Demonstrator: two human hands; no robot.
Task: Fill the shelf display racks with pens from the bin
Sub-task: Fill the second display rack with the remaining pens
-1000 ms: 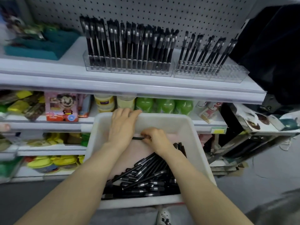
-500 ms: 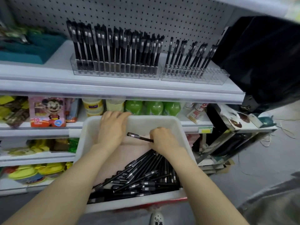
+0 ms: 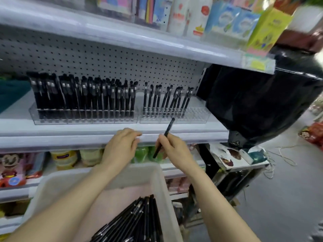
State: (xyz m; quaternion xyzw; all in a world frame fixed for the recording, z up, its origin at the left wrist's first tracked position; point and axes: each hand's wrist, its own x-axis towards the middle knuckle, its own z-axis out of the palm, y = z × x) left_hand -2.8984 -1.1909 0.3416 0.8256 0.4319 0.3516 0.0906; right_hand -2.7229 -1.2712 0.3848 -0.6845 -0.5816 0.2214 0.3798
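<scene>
My right hand (image 3: pixel 172 149) is shut on a black pen (image 3: pixel 168 129), held tilted with its tip just below the front of the right clear rack (image 3: pixel 195 117). That rack holds several upright pens on its left side; its right slots are bare. The left clear rack (image 3: pixel 83 119) is packed with black pens. My left hand (image 3: pixel 122 145) rests with curled fingers against the shelf's front edge (image 3: pixel 70 137), holding nothing. Below, the white bin (image 3: pixel 157 179) holds a heap of black pens (image 3: pixel 138 222).
A black bag (image 3: pixel 258 102) hangs close to the right of the racks. An upper shelf (image 3: pixel 139 39) with boxes and bottles overhangs the racks. Lower shelves carry jars, green bottles and toy packs. Grey floor lies to the right.
My right hand lifted a pen out of the bin up to the right rack. My left hand left the bin's rim and rose to the shelf edge. The view tilted upward.
</scene>
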